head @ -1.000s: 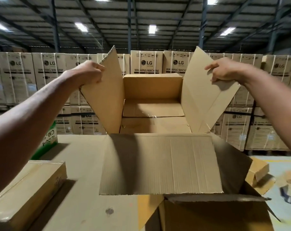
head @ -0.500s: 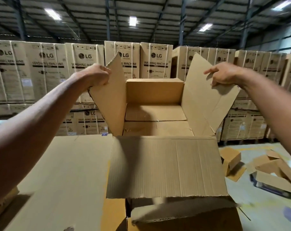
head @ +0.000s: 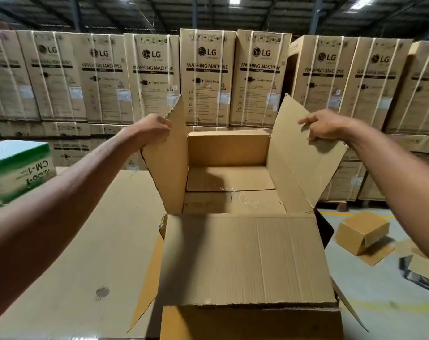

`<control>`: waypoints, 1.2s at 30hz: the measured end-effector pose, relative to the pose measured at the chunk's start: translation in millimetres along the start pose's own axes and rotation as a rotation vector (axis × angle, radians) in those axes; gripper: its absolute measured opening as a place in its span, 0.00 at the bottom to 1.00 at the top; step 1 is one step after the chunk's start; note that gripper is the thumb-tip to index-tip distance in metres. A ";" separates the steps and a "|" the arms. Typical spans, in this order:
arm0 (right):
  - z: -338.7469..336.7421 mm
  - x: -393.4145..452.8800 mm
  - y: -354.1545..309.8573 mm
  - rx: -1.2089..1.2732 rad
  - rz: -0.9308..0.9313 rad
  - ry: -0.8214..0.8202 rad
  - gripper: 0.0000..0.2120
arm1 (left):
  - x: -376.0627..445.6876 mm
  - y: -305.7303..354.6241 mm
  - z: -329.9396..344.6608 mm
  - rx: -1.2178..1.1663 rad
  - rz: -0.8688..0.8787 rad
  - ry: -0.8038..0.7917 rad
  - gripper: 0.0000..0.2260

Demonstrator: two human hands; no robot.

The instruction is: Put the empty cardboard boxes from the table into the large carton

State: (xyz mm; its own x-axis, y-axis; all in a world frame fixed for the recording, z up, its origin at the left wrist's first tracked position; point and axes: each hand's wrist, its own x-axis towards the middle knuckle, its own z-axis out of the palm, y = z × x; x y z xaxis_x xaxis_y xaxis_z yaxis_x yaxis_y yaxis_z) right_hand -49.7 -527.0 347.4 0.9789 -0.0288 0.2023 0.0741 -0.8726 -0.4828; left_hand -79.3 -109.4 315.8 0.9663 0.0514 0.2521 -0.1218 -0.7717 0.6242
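A large brown carton [head: 245, 261] stands open in front of me, its near flap folded down toward me. My left hand [head: 152, 130] grips the top edge of the left side flap [head: 170, 168], which stands upright. My right hand [head: 325, 125] pinches the top edge of the right side flap [head: 301, 158], which leans outward. Inside the carton I see only its taped bottom flaps [head: 230, 190]. A green and white box [head: 17, 168] marked CM-1 sits on the cardboard-covered table [head: 81, 253] at the far left.
A wall of stacked LG washing machine cartons [head: 206, 77] fills the background. On the floor at the right lie a small open cardboard box [head: 362, 231] and loose cardboard pieces [head: 422, 266]. The carton's right side borders the grey floor.
My view has swung; the green and white box has returned at the left. Both hands keep their hold on the side flaps, and the carton looks nearer.
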 end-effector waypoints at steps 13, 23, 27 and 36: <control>83.8 16.4 60.2 0.052 0.061 -0.046 0.30 | -18.8 -31.5 76.3 -0.106 -0.111 -0.023 0.27; 155.3 6.4 101.9 0.044 0.127 -0.054 0.27 | -12.7 -72.4 152.7 -0.038 -0.125 -0.069 0.30; 179.6 -1.8 109.5 -0.006 0.140 -0.059 0.27 | -9.2 -85.0 179.8 0.012 -0.130 -0.099 0.29; 221.5 -10.8 127.5 -0.027 0.200 -0.089 0.29 | -15.4 -111.9 227.0 0.103 -0.197 -0.200 0.31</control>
State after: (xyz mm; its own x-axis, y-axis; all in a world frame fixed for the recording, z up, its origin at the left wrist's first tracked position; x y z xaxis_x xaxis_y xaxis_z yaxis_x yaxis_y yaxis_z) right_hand -8.6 -529.9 94.9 0.9866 -0.1605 0.0280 -0.1273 -0.8666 -0.4824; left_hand -29.1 -167.7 74.3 0.9958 0.0888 -0.0232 0.0863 -0.8198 0.5662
